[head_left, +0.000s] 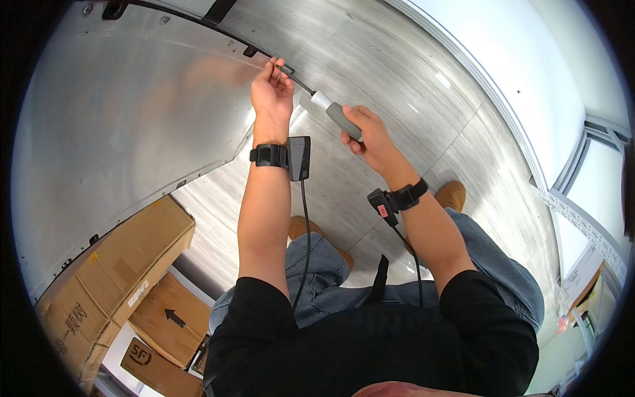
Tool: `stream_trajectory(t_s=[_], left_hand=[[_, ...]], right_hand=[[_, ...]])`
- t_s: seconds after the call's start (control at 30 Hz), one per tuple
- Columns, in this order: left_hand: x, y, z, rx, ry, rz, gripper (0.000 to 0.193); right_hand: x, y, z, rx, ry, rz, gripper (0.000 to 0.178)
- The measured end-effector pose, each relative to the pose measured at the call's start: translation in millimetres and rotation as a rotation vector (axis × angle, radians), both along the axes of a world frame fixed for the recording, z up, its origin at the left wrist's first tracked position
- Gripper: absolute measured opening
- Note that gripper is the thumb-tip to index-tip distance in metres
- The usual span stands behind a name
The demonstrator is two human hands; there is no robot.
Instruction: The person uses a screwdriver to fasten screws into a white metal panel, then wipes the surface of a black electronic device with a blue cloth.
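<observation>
My right hand (368,135) is wrapped round the handle of a screwdriver (342,120), grey with a white collar. Its dark shaft slants up and left to the fingertips of my left hand (272,96). Those fingers are curled and closed at the edge of a large silvery metal panel (152,112). A small dark bracket-like piece (287,69) shows beside them, at the screwdriver's tip. Whether the fingers pinch that piece or the shaft's end is too small to tell. Dark fittings (250,50) sit along the panel's far edge.
Cardboard boxes (122,264) are stacked below the panel at the lower left. Pale wood-look floor (397,66) lies beyond my hands. White cabinet-like panels (529,79) run along the right. Cables (307,245) trail from the black devices strapped to my wrists.
</observation>
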State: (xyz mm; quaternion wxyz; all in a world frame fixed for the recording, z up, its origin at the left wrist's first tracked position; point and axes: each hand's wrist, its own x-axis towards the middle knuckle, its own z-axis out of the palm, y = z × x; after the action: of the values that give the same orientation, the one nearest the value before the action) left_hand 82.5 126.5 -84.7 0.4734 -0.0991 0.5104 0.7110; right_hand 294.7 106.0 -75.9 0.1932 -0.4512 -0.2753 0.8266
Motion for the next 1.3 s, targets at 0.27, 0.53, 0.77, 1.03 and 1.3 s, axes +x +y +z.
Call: stream_trajectory(t_s=[0.27, 0.53, 0.77, 1.03, 1.3], left_hand=[[40, 16, -7, 0.031, 0.028, -0.145, 0.020], [178, 87, 4, 0.092, 0.157, -0.565, 0.021], [317, 126, 4, 0.180, 0.638, -1.077, 0.025], [380, 180, -28, 0.409, 1.526, -1.261, 0.029], [394, 189, -45, 0.447, 1.845, -1.147, 0.020]], right_hand=[[27, 6, 6, 0.014, -0.075, -0.098, 0.032], [130, 13, 3, 0.084, -0.060, -0.479, 0.022], [217, -4, -16, 0.183, -0.116, -0.948, 0.018], [254, -12, -31, 0.160, -0.123, -1.199, 0.015], [264, -23, -40, 0.154, -0.138, -1.185, 0.016]])
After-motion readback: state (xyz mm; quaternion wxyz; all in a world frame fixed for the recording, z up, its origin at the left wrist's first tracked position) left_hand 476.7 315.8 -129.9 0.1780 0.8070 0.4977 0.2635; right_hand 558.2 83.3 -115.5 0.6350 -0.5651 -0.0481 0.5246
